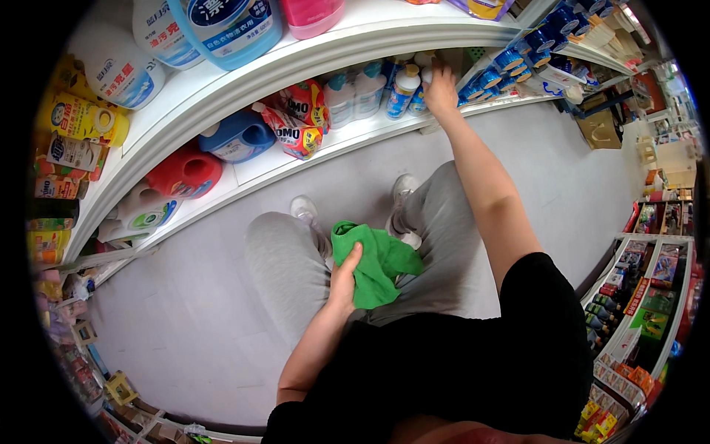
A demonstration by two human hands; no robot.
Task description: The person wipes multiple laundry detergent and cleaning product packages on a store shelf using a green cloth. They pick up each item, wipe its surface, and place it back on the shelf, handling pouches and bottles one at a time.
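Observation:
My left hand (345, 280) is closed on a green cloth (379, 259), which hangs loosely over my lap between my knees. My right arm reaches forward to the lower shelf. There my right hand (441, 92) has its fingers curled at the white-capped top of a blue bottle (418, 102), partly hidden by the hand. A second blue bottle (403, 92) with a pale cap stands upright just left of it. Farther left are two clear bottles (367, 90) and red detergent pouches (297, 127).
A blue jug (237, 137) and a red jug (185, 175) sit farther left along the lower shelf (244, 172). Larger bottles (229, 29) fill the shelf above, whose edge overhangs. Blue cans (489, 77) are stacked right of my hand. More stocked shelves (651, 296) stand at right.

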